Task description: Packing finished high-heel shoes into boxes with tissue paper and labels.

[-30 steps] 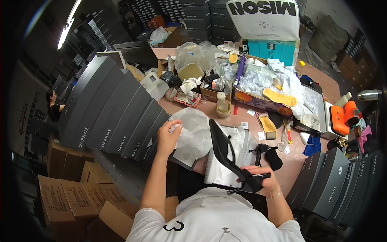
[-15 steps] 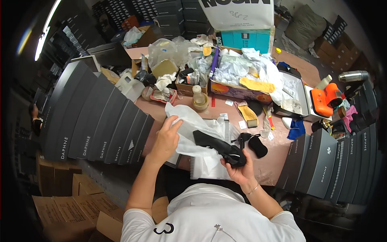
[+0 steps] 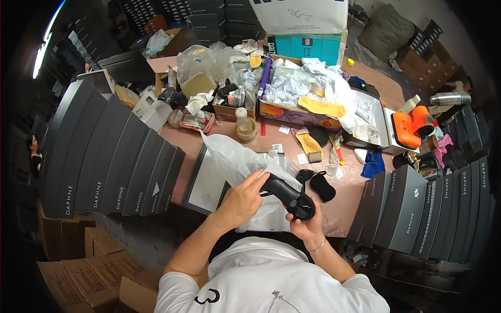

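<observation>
A black heeled shoe (image 3: pixel 286 192) is held over the table, its broad end toward my left hand. My right hand (image 3: pixel 309 225) is closed around its near end. The fingers of my left hand (image 3: pixel 243 201) are pressed together at the other end of the shoe, against white tissue paper (image 3: pixel 229 156); the thumb is hidden. The tissue spreads beneath and beyond the shoe. A second black shoe (image 3: pixel 322 188) lies on the table beyond my right hand. Left of the tissue sits a dark, flat shoebox part (image 3: pixel 204 189) with a pale inside.
Grey shoeboxes (image 3: pixel 109 156) stand in a row at the left, with more grey shoeboxes (image 3: pixel 412 219) at the right. A patterned carton (image 3: pixel 297 116) full of crumpled paper, a glue bottle (image 3: pixel 243 124), yellow insoles (image 3: pixel 309 143) and an orange tool (image 3: pixel 409 129) occupy the far side.
My left hand has left the raised edge of the tissue and come down to the shoe's end. The shoe has turned slightly in my right hand. More of the pale box part shows.
</observation>
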{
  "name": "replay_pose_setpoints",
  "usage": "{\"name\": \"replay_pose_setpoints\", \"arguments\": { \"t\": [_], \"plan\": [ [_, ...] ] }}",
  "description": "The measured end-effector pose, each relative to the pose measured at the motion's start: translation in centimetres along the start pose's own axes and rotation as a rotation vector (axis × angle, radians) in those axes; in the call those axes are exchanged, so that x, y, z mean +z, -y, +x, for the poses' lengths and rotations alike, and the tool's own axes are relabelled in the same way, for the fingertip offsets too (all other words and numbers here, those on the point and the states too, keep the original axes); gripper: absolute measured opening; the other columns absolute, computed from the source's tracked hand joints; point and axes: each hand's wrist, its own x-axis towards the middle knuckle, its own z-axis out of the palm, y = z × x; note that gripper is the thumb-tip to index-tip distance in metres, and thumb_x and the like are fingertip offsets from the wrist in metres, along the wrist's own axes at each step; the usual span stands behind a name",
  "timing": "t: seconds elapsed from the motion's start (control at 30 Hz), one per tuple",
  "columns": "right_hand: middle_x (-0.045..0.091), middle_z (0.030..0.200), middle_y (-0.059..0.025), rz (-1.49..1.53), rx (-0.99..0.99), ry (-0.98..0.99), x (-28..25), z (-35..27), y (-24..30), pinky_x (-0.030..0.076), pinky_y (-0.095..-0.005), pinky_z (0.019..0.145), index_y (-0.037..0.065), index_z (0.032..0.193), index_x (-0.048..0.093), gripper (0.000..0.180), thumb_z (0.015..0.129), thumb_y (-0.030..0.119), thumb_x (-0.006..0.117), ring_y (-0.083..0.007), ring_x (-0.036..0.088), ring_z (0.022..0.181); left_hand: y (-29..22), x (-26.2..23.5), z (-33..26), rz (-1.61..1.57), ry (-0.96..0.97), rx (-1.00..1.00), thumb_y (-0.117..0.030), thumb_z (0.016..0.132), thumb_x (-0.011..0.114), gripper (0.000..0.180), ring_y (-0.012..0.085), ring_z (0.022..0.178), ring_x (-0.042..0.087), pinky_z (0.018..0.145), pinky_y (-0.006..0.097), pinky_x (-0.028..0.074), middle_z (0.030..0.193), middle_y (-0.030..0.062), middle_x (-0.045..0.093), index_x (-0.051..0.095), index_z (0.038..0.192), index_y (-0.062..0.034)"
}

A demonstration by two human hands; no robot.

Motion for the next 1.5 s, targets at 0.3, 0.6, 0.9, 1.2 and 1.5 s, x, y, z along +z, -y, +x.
{"name": "replay_pose_setpoints", "arguments": {
  "t": [0.3, 0.6, 0.9, 1.2, 1.5],
  "plan": [
    [0.055, 0.128, -0.0093, -0.535, -0.395, -0.133, 4.6, 1.5, -3.2, 0.04, -0.0372, 0.104, 0.004, 0.134, 0.045, 0.043, 0.096, 0.024, 0.051, -0.0219, 0.05, 0.121, -5.5, 4.0, -1.3, 0.108, -0.095, 0.53, -0.001, 0.071, 0.065, 0.031, 0.012, 0.056, 0.06, 0.049, 0.024, 0.051, 0.127, 0.0163, 0.058, 0.067, 0.102, -0.0009],
    [0.046, 0.135, -0.0114, -0.626, -0.485, -0.05, 3.5, 5.4, -2.9, 0.041, -0.0412, 0.103, 0.01, 0.14, 0.033, 0.051, 0.098, 0.035, 0.044, -0.0264, 0.049, 0.122, -5.4, 9.6, -3.8, -0.201, 0.277, 0.617, -0.008, 0.077, 0.069, 0.049, 0.0224, 0.085, 0.068, 0.064, 0.029, 0.056, 0.131, 0.0132, 0.055, 0.057, 0.124, -0.0047],
    [0.036, 0.143, -0.0137, -0.774, -0.465, -0.086, 1.4, 5.7, -5.3, 0.041, -0.046, 0.102, 0.019, 0.146, 0.022, 0.06, 0.096, 0.045, 0.043, -0.0317, 0.047, 0.123, 3.5, 6.2, -3.9, -1.583, -0.388, -0.772, -0.029, 0.079, 0.074, 0.069, 0.0224, 0.119, 0.046, 0.103, 0.04, 0.037, 0.13, 0.0048, 0.049, 0.041, 0.135, -0.0067],
    [0.032, 0.147, -0.0168, -0.369, 0.039, -0.013, -1.0, 0.6, -5.4, 0.03, -0.0557, 0.108, 0.028, 0.15, 0.011, 0.088, 0.082, 0.074, 0.042, -0.039, 0.036, 0.132, 3.2, 5.2, -2.2, -1.256, -0.703, -0.499, -0.004, 0.078, 0.067, 0.05, 0.0215, 0.105, 0.059, 0.092, 0.037, 0.048, 0.12, 0.0084, 0.057, 0.049, 0.124, 0.0003],
    [0.057, 0.119, -0.0112, -0.908, -0.767, -0.626, 2.5, -5.5, -2.0, 0.046, -0.0365, 0.095, -0.003, 0.127, 0.047, 0.047, 0.087, 0.02, 0.059, -0.0221, 0.057, 0.109, 10.0, 11.3, -1.6, -0.703, 0.339, -0.471, -0.014, 0.082, 0.072, 0.053, 0.0179, 0.081, 0.066, 0.075, 0.031, 0.053, 0.088, 0.0068, 0.067, 0.05, 0.127, 0.0023]
  ]
}}
